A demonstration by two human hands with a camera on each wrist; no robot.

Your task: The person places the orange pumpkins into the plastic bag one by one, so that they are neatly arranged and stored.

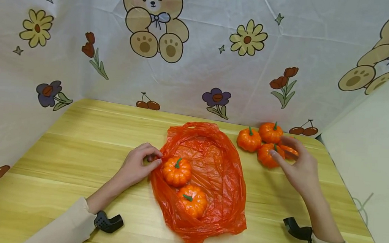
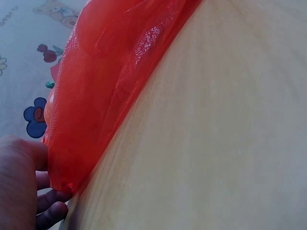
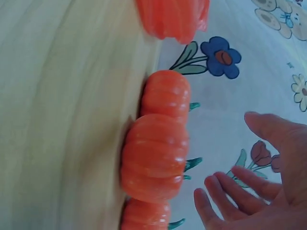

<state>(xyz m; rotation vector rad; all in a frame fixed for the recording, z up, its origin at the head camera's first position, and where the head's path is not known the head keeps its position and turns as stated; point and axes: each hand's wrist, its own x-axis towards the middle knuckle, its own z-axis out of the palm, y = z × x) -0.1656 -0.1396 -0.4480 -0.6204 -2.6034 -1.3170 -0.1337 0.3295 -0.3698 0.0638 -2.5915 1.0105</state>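
Observation:
A red plastic bag point(image 1: 225, 169) lies spread on the table with its mouth facing up. Inside its left half sit two small orange pumpkins, one upright point(image 1: 176, 172) and one tilted point(image 1: 193, 202). My left hand point(image 1: 140, 161) pinches the bag's left edge between thumb and fingers; the left wrist view shows that edge raised. Over at the back right, my right hand point(image 1: 299, 166) hovers with thumb and fingers spread around a cluster of several pumpkins point(image 1: 249, 139). In the right wrist view, a gap separates the fingers from the nearest pumpkin point(image 3: 156, 158). One pumpkin is partly hidden behind the hand.
The wood-grain table point(image 1: 86, 147) meets a white cloth backdrop point(image 1: 198, 76) printed with bears and flowers. A pale panel point(image 1: 377, 151) stands along the right side. Black camera mounts point(image 1: 109, 222) are strapped at both wrists.

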